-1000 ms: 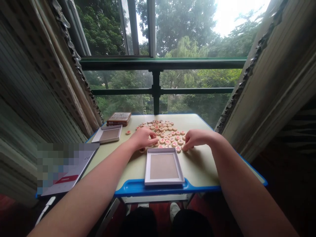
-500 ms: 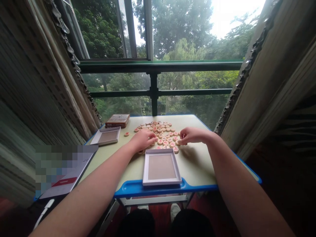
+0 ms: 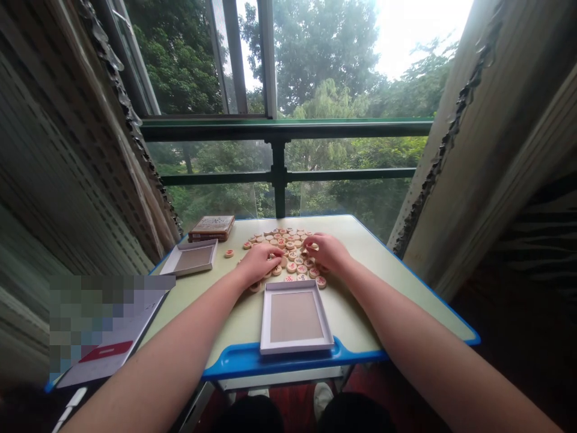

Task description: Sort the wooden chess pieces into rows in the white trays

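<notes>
Round wooden Chinese chess pieces (image 3: 292,255) with red or dark characters lie spread over the middle of the table, some showing a plain side. My left hand (image 3: 262,262) is at the left part of the spread, its thumb and fingers closed on a plain-looking piece (image 3: 283,261). At the right part, my right hand (image 3: 328,249) pinches a piece at its fingertips, though the fingers partly hide it. Several pieces under both hands are covered. Just in front of the pieces, near me, sits a shallow white box tray (image 3: 265,319) with nothing in it.
On the pale table (image 3: 360,307) with a blue rim, a second shallow box (image 3: 211,257) and a flat patterned box (image 3: 211,225) stand at the left. One lone piece (image 3: 229,254) lies beside them. A laptop-like flat device (image 3: 101,361) is at lower left. Curtains flank the window.
My right hand has moved left and inward from the right edge of the pieces, over the spread. My left hand has stayed about where it was. The view has tilted slightly up.
</notes>
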Tool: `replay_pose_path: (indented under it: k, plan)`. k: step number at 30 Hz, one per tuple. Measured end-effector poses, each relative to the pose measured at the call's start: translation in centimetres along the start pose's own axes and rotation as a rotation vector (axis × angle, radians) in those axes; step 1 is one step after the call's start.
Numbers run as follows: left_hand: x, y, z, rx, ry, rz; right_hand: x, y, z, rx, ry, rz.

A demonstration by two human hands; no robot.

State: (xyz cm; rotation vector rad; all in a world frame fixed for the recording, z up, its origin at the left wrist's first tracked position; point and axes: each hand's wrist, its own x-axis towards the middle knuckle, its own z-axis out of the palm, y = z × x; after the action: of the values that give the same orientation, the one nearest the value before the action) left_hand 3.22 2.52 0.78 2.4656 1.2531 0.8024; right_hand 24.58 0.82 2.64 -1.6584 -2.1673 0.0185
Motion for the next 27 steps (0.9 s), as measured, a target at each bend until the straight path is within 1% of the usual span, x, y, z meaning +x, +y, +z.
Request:
replay_pose_path:
  k: [2, 5, 7, 10, 13, 15, 16, 18, 20, 21, 23, 25, 27]
  plan:
    - [0.0, -0.1, 0.0, -0.017, 0.018, 0.031, 0.0, -0.1, 0.0, -0.005, -0.026, -0.025]
    - [0.1, -0.3, 0.0, -0.015, 0.055, 0.083, 0.0, 0.0, 0.1, 0.01, -0.068, -0.018]
    - [0.1, -0.3, 0.0, 0.0, 0.067, 0.092, 0.2, 0.3, 0.3, 0.006, -0.056, -0.017]
    - [0.0, -0.2, -0.1, 0.0, 0.053, 0.079, 0.4, 0.8, 0.5, -0.07, -0.032, -0.071]
    - [-0.1, -0.1, -0.2, -0.018, 0.015, 0.067, 0.4, 1.1, 0.6, -0.127, -0.066, -0.125]
    - [-0.1, -0.2, -0.4, -0.026, 0.009, 0.056, 0.5, 1.3, 0.6, -0.152, -0.059, -0.077]
    - [-0.1, -0.4, -0.5, -0.017, 0.025, 0.048, 0.5, 1.4, 0.6, -0.162, -0.046, -0.037]
    - [-0.1, -0.8, -0.8, 0.048, 0.102, 0.02, 0.5, 1.6, 0.6, -0.164, -0.041, 0.04]
    - [0.0, -1.3, -1.0, 0.162, 0.177, -0.022, 0.5, 1.8, 0.5, -0.137, -0.065, 0.091]
    - [0.0, -1.6, -1.0, 0.21, 0.178, -0.045, 0.5, 1.8, 0.5, -0.119, -0.082, 0.103]
    - [0.0, -1.9, -1.0, 0.255, 0.109, -0.077, 0.6, 1.7, 0.4, -0.079, -0.1, 0.105]
    - [-0.1, -2.1, -0.9, 0.25, 0.032, -0.087, 0.5, 1.5, 0.4, -0.048, -0.099, 0.092]
    - [-0.1, -2.2, -0.8, 0.231, 0.004, -0.09, 0.5, 1.3, 0.4, -0.023, -0.092, 0.1]
